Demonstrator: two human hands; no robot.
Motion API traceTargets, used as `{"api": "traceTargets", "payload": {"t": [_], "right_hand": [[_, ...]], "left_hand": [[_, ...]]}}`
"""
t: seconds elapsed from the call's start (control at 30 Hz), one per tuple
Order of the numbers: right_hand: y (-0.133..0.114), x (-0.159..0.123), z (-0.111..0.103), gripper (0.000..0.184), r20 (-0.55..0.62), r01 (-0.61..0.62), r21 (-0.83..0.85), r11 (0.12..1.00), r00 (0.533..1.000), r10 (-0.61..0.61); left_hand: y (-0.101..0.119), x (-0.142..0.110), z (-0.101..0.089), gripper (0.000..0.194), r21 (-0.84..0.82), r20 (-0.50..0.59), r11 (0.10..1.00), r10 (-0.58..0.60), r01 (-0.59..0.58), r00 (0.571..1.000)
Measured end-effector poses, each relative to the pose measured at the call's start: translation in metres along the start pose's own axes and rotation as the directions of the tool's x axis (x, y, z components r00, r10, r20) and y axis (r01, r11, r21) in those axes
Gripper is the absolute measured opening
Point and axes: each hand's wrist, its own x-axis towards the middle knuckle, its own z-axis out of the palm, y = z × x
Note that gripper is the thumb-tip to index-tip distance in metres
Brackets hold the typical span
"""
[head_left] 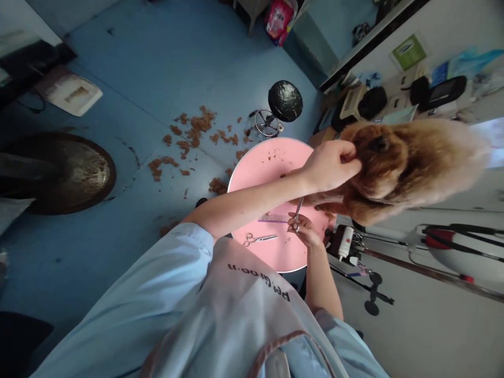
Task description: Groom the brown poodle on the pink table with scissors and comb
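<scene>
A curly brown dog [425, 157] stands at the right side of a round pink table [252, 178]. My left hand [333, 165] reaches across the table, fingers closed in a pinch on fur at the side of the dog's head. Lower down, near the dog's front legs, my right hand [304, 230] has its fingers in the handles of grooming scissors [299, 207], blades pointing up toward my left forearm. A second pair of scissors [261, 239] lies on the table. Beside it is a comb [272, 218] with a purple edge, partly behind my right fingers.
Clumps of brown fur [199, 126] are scattered on the blue floor beyond the table. A black round stool [285, 101] stands by its far edge. To the right are a cluttered counter [397, 100], a white bottle [346, 242] and a metal pole [409, 266].
</scene>
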Motion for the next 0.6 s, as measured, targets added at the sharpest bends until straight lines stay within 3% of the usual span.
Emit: {"api": "traceTargets", "payload": {"t": [0.6], "right_hand": [[0.003,0.016,0.041,0.045,-0.187,0.067,0.123,0.99,0.981,-0.043]], "left_hand": [[0.002,0.01,-0.013,0.025,-0.003,0.118,0.999,-0.043,0.044,0.992]]}}
